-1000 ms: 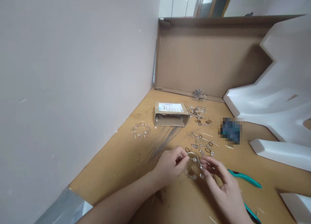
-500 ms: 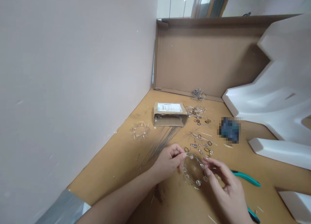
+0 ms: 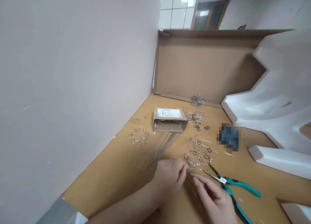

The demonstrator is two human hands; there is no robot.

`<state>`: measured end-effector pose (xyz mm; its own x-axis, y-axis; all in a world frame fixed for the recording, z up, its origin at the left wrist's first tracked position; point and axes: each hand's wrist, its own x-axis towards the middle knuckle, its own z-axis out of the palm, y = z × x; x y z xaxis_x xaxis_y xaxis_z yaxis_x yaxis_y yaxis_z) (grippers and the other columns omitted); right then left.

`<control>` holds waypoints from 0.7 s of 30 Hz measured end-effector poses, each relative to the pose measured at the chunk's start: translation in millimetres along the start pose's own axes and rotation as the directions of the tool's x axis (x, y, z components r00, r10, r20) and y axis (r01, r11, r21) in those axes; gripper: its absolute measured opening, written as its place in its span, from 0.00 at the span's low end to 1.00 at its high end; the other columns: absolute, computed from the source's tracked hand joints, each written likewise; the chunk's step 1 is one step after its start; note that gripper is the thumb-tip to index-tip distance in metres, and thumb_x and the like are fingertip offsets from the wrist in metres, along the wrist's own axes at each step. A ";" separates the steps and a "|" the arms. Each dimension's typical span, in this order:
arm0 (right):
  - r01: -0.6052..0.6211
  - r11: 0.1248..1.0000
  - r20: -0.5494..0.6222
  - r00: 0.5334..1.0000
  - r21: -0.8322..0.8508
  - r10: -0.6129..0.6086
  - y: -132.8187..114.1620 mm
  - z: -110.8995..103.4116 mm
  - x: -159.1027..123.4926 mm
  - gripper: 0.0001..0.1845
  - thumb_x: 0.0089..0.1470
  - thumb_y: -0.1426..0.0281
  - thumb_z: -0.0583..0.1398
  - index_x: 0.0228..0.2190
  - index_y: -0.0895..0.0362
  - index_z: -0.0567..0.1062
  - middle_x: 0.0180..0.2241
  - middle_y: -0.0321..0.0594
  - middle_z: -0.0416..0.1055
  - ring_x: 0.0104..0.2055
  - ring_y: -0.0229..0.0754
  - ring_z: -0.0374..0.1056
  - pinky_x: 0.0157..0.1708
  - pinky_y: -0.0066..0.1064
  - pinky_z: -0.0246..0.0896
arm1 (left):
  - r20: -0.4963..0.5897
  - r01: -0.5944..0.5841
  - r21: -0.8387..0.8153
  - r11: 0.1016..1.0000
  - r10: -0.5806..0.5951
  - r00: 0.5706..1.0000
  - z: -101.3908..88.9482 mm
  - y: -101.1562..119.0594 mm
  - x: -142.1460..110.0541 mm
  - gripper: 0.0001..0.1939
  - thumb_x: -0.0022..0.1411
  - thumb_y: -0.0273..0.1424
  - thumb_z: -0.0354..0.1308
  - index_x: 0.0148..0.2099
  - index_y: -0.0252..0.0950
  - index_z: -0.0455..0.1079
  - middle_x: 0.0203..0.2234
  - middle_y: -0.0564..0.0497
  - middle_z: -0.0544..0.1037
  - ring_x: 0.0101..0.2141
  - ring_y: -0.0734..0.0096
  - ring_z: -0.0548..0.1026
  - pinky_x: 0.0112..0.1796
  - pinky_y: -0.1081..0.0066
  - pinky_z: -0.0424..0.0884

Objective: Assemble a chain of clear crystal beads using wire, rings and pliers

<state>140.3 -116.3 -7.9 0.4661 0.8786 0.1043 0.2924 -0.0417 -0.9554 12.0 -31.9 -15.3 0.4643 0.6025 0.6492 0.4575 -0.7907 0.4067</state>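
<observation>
My left hand (image 3: 170, 176) is closed above the tabletop, thumb and forefinger pinched together. Just beyond its fingertips are clear beads (image 3: 195, 164); whether they hang on a wire in my grip or lie on the table, I cannot tell. My right hand (image 3: 215, 198) is close by on the right, its fingers pressed together, and anything between them is too thin to make out. Needle-nose pliers (image 3: 223, 181) with green handles lie with jaws apart beside my right hand. Dark small rings (image 3: 206, 157) and more clear beads lie ahead of the hands.
Thin straight wires (image 3: 165, 147) fan out before an open cardboard box (image 3: 170, 123). A beaded wire ring (image 3: 139, 135) lies left of it, and wire pieces (image 3: 198, 100) are heaped behind. White foam (image 3: 269, 159) borders the right, a pale wall (image 3: 85, 71) the left.
The beaded wire loop that was stretched between both hands no longer shows plainly. Both hands sit lower in the picture, and the pliers' jaws have come into sight. The view has tilted up slightly.
</observation>
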 end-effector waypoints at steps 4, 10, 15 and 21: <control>-0.285 0.910 0.182 0.954 0.300 0.239 13.6 8.3 5.4 0.15 0.44 0.57 0.63 0.25 0.57 0.77 0.14 0.30 0.63 0.13 0.30 0.51 0.18 0.26 0.49 | -0.018 -0.249 0.123 0.961 0.253 0.967 2.4 5.4 -1.4 0.11 0.62 0.26 0.44 0.28 0.35 0.62 0.18 0.54 0.68 0.20 0.74 0.67 0.23 0.73 0.58; -0.466 0.651 0.345 0.884 0.599 0.316 5.3 5.7 9.5 0.16 0.44 0.61 0.64 0.16 0.59 0.72 0.13 0.29 0.60 0.15 0.27 0.47 0.16 0.21 0.46 | 0.047 -0.358 0.165 0.919 0.355 0.934 7.7 5.2 -3.5 0.07 0.62 0.28 0.48 0.34 0.36 0.65 0.21 0.54 0.68 0.23 0.74 0.67 0.24 0.72 0.59; -0.533 0.407 0.390 0.837 0.742 0.384 1.0 8.1 8.6 0.11 0.42 0.68 0.67 0.18 0.60 0.73 0.16 0.28 0.59 0.16 0.27 0.47 0.15 0.19 0.49 | 0.111 -0.391 0.176 0.904 0.376 0.920 11.0 3.7 -8.1 0.08 0.63 0.29 0.47 0.40 0.35 0.66 0.24 0.53 0.70 0.27 0.73 0.68 0.25 0.72 0.61; -0.553 0.255 0.407 0.793 0.793 0.454 2.7 7.2 11.8 0.07 0.39 0.72 0.68 0.21 0.61 0.76 0.17 0.28 0.60 0.16 0.25 0.49 0.14 0.18 0.52 | 0.120 -0.407 0.143 0.902 0.393 0.912 11.6 3.7 -10.3 0.09 0.63 0.29 0.47 0.43 0.33 0.65 0.25 0.53 0.71 0.27 0.72 0.68 0.25 0.71 0.60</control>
<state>140.6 -102.6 -11.2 0.1626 0.8712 -0.4632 -0.8457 -0.1188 -0.5203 17.6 -39.8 -27.9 0.6938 0.2518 0.6747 0.3318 -0.9433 0.0109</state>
